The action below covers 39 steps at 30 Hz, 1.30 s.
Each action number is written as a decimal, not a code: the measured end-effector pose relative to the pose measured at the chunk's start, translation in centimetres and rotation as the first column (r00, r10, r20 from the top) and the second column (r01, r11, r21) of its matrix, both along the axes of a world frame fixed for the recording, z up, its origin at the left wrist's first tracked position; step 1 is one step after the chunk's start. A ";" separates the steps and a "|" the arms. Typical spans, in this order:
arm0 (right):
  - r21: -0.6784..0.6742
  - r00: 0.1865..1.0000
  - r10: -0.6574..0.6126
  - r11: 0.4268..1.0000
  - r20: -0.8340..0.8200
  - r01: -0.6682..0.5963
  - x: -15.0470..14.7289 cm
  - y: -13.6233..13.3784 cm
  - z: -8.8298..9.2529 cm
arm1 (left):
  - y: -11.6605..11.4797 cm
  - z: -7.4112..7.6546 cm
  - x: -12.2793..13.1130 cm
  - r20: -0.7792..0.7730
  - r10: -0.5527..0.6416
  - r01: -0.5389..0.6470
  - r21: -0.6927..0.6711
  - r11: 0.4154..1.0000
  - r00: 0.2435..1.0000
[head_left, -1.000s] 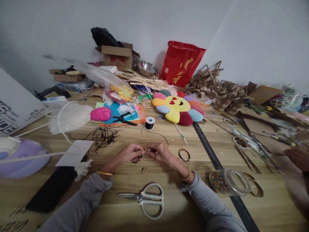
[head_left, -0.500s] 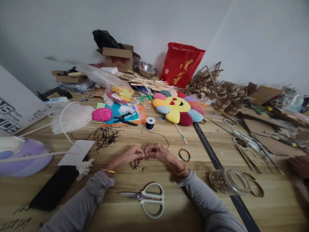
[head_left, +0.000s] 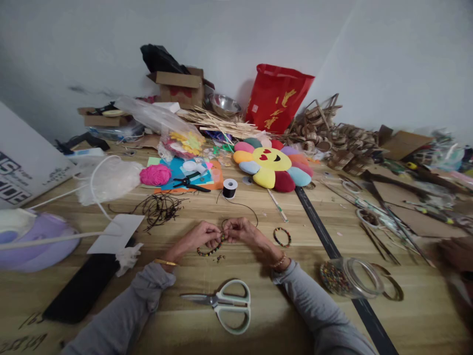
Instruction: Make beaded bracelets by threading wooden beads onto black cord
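My left hand [head_left: 204, 234] pinches near the end of a string of small multicoloured beads [head_left: 209, 253], which curves down to the table below it. Fingertip to fingertip with it, my right hand [head_left: 241, 230] is closed in a pinch on the black cord at the strand's end. The exact grip is too small to make out. A few loose beads [head_left: 220, 258] lie under the strand. Thin black cord runs from a spool [head_left: 229, 189] around behind my right hand. A finished-looking bead bracelet [head_left: 282, 237] rests to the right.
Scissors [head_left: 231, 304] lie between my forearms. At right, a clear jar of beads [head_left: 347, 278] lies on its side. Tangled black cord [head_left: 162, 209], pliers [head_left: 192, 183] and a flower cushion [head_left: 271, 162] lie beyond. Another person's hand [head_left: 456, 252] is at the right edge.
The bead strand now hangs in a smoother, wider curve below my hands. Both hands stay nearly in place, the right fingers shifting slightly.
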State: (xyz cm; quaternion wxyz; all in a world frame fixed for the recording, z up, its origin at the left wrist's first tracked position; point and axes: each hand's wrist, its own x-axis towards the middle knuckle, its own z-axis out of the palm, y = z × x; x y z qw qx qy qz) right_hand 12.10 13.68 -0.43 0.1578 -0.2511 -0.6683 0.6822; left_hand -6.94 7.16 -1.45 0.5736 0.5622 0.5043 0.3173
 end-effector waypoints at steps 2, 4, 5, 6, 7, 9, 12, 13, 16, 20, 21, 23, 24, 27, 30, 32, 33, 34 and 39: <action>-0.002 1.000 0.003 1.000 0.007 -0.003 0.0 -0.1 0.0 | 0.1 -0.3 0.1 0.002 0.021 -0.021 0.011 1.000 1.000; 0.022 1.000 0.001 1.000 0.016 -0.001 0.0 -0.1 0.1 | 0.1 -0.5 0.2 0.003 0.035 -0.035 0.013 0.999 0.999; 0.042 1.000 -0.006 0.999 0.023 0.005 0.0 -0.2 0.1 | 0.1 -0.5 0.3 0.002 0.036 -0.036 0.011 0.999 0.999; 0.065 0.999 -0.013 0.998 0.029 0.011 0.0 -0.2 0.1 | 0.1 -0.5 0.4 0.001 0.039 -0.039 0.008 0.999 0.999; 0.088 0.999 -0.020 0.996 0.034 0.017 0.0 -0.2 0.1 | 0.0 -0.5 0.4 0.000 0.040 -0.040 0.005 0.999 0.999; 0.135 0.998 -0.031 0.990 0.047 0.024 0.0 -0.2 0.1 | 0.0 -0.4 0.6 -0.006 0.043 -0.043 0.001 0.999 0.999; 0.225 0.996 -0.040 0.974 0.083 0.021 0.0 -0.2 -0.1 | -0.2 -0.3 0.6 -0.024 0.042 -0.042 -0.005 0.999 0.999; 0.255 0.995 -0.043 0.967 0.091 0.018 0.0 -0.3 -0.1 | -0.2 -0.2 0.6 -0.034 0.038 -0.038 -0.005 0.999 0.999; 0.304 0.994 -0.047 0.953 0.098 0.015 0.0 -0.3 -0.1 | -0.2 -0.2 0.5 -0.062 0.028 -0.028 0.002 1.000 0.998; 0.245 0.997 -0.021 0.969 0.069 0.003 0.0 -0.3 -0.1 | -0.3 -0.2 0.4 -0.059 0.016 -0.015 0.018 1.000 0.998; 0.206 0.998 -0.010 0.978 0.054 -0.002 0.0 -0.3 -0.1 | -0.3 -0.2 0.3 -0.053 0.011 -0.010 0.017 1.000 0.999; 0.120 1.000 0.008 0.993 0.022 -0.010 0.0 -0.1 -0.1 | -0.3 -0.1 0.2 -0.039 0.011 -0.011 0.010 1.000 0.999; 0.084 1.000 0.016 0.996 0.008 -0.017 0.0 0.0 0.0 | -0.3 -0.1 0.2 -0.032 0.017 -0.016 0.008 1.000 0.999; 0.026 0.998 0.056 0.998 -0.019 -0.056 0.1 0.2 0.2 | -0.3 -0.1 0.0 -0.024 0.037 -0.036 0.010 0.999 0.999; 0.064 0.995 0.095 0.994 -0.032 -0.093 0.2 0.3 0.2 | -0.3 0.0 -0.1 -0.032 0.045 -0.045 0.015 0.999 0.998; 0.144 0.995 0.094 0.986 -0.019 -0.090 0.2 0.2 0.3 | -0.3 0.2 -0.1 -0.029 0.040 -0.040 0.013 0.999 0.999; 0.202 0.997 0.081 0.976 0.000 -0.079 0.2 0.1 0.4 | -0.3 0.2 0.0 -0.027 0.035 -0.035 0.009 0.999 0.999; 0.271 0.997 0.065 0.960 0.028 -0.070 0.2 0.0 0.6 | -0.3 0.3 0.0 -0.025 0.030 -0.030 0.005 1.000 0.999; 0.603 0.985 0.049 0.785 0.163 -0.139 0.4 -0.9 2.6 | -0.2 0.1 0.0 -0.065 -0.013 0.013 0.001 1.000 0.998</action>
